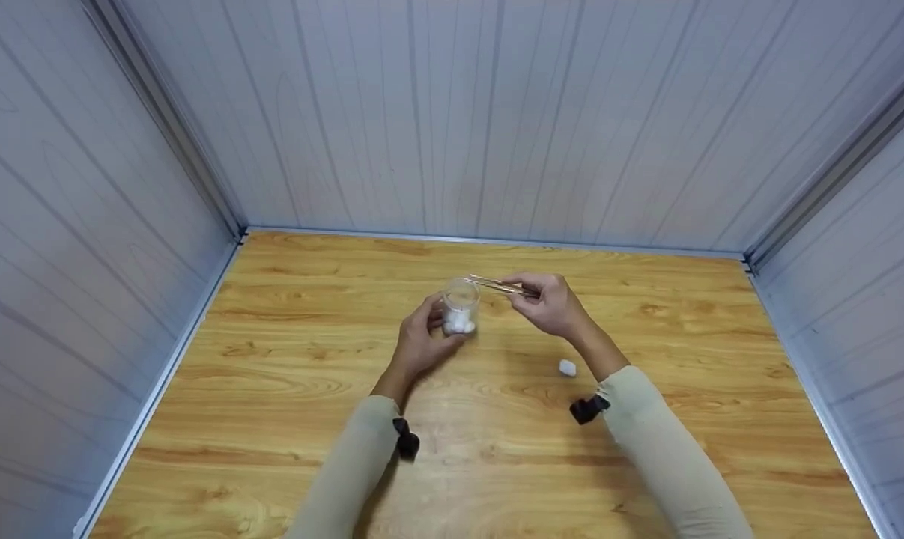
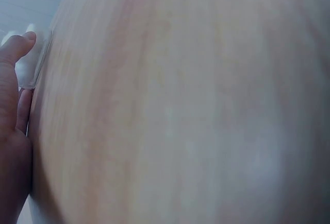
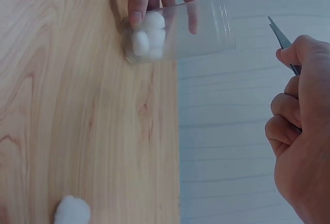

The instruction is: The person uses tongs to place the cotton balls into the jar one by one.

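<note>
My left hand (image 1: 420, 343) grips a clear jar (image 1: 461, 294) low on its side, with the thumb across the front. Several white cotton balls (image 3: 149, 36) lie at the bottom of the jar, and its mouth is uncovered. In my right hand (image 1: 550, 303) is a pair of metal tweezers (image 1: 495, 285), pinched between thumb and fingers. The tweezers' tips point left, close to the jar's rim in the head view; the right wrist view shows them outside the mouth with nothing between them. One loose cotton ball (image 1: 568, 367) rests on the table, beside the right forearm.
The wood-grain table (image 1: 272, 419) is bounded by pale panel walls (image 1: 452, 120) at the back and both sides. A metal strip (image 1: 362, 236) runs along its far edge. Each wrist wears a small black camera (image 1: 589, 409).
</note>
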### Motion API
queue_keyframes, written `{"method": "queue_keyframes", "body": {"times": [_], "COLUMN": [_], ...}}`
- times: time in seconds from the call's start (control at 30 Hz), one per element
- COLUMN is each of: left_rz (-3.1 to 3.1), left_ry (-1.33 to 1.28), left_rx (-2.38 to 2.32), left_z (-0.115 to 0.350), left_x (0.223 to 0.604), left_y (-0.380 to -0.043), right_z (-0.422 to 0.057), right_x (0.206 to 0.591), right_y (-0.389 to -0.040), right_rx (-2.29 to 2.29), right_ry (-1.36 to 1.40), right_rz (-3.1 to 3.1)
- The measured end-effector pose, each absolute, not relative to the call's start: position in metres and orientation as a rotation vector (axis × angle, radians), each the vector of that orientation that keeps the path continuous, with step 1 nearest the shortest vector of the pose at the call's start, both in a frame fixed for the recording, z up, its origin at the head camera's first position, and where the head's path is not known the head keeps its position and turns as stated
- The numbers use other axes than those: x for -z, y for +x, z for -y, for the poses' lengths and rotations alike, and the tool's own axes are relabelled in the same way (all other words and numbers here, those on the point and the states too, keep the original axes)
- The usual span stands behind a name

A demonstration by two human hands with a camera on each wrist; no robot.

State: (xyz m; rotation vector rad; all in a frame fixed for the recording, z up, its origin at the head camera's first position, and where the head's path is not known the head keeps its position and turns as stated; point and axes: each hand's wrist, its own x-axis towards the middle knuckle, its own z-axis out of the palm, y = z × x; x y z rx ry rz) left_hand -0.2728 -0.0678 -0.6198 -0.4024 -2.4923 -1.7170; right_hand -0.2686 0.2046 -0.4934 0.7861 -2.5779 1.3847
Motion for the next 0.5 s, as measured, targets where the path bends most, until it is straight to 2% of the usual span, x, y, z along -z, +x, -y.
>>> {"method": "queue_keyframes", "body": {"times": [0.5], "left_rz": [2.478], "left_ry": [-0.411], "left_rx": [1.732], "left_z": [0.067], "left_x": [0.621], "left_y": [-0.273], "right_z": [-0.225], "right_x": [0.516], "right_y": [-0.249], "right_rx": [-1.320], "right_ry": [0.829], "right_rz": [2.549]}}
